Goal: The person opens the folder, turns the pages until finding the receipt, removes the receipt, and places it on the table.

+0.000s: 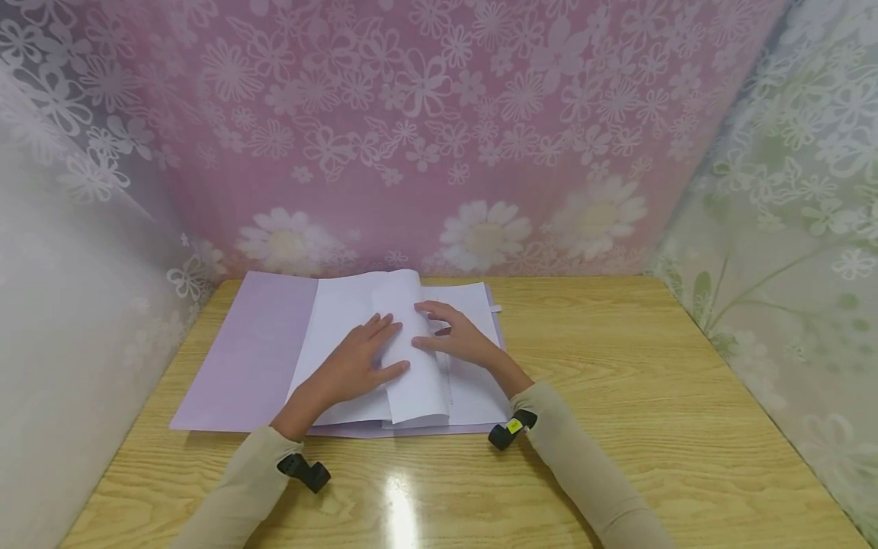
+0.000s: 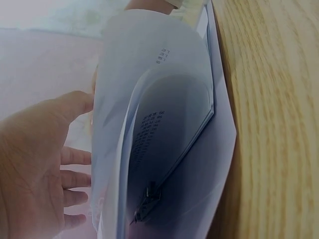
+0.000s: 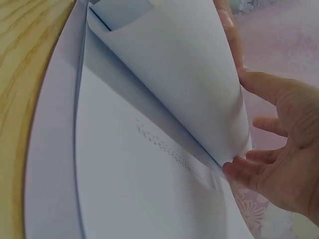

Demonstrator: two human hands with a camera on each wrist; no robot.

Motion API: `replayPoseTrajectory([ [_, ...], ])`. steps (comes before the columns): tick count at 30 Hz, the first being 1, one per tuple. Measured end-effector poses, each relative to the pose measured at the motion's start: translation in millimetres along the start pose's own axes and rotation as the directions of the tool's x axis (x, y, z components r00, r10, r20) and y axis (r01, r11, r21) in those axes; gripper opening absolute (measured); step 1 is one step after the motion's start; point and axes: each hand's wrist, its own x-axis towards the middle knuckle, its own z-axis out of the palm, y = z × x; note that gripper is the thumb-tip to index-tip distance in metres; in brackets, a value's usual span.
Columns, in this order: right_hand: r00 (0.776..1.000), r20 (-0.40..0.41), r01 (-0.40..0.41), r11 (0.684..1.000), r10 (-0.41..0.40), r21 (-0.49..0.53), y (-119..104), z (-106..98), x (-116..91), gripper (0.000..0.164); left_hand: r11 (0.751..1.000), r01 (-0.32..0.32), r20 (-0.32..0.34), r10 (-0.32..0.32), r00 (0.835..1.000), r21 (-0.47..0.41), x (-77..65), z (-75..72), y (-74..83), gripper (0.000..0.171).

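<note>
A lilac folder (image 1: pixel 254 343) lies spread on the table, holding white sheets of paper (image 1: pixel 473 389). Part of the stack is bent over in a curl (image 1: pixel 414 389) near the middle. My left hand (image 1: pixel 353 362) rests on the paper at the left of that curl, fingers spread. From the other side, my right hand (image 1: pixel 463 335) touches the curled sheets with its thumb and fingertips, fingers slightly bent. Small print shows on the sheets in both wrist views. Below the curl, the left wrist view shows a dark metal binder clasp (image 2: pixel 148 201) inside the folder.
The wood-grain table (image 1: pixel 617 366) extends to the right of the folder and in front of it. A pink flowered curtain (image 1: pixel 411 152) hangs behind, with pale flowered fabric (image 1: pixel 789 229) at the right. A small white tab (image 1: pixel 496 309) sticks out from the folder's right edge.
</note>
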Motion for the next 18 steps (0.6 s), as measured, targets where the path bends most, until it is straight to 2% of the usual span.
replayPoseTrajectory([
  [8,1.000,0.012,0.004,1.000,-0.004,0.014,-4.8,0.0,-1.1,0.068,0.998,0.062,0.036,-0.061,0.997,-0.008,-0.4,-1.2,-1.4,0.080],
  [18,0.998,0.027,0.050,0.998,-0.051,0.046,-8.8,2.2,-0.9,0.070,0.996,0.084,0.041,-0.084,0.996,0.006,-0.3,-3.5,-3.9,0.086],
])
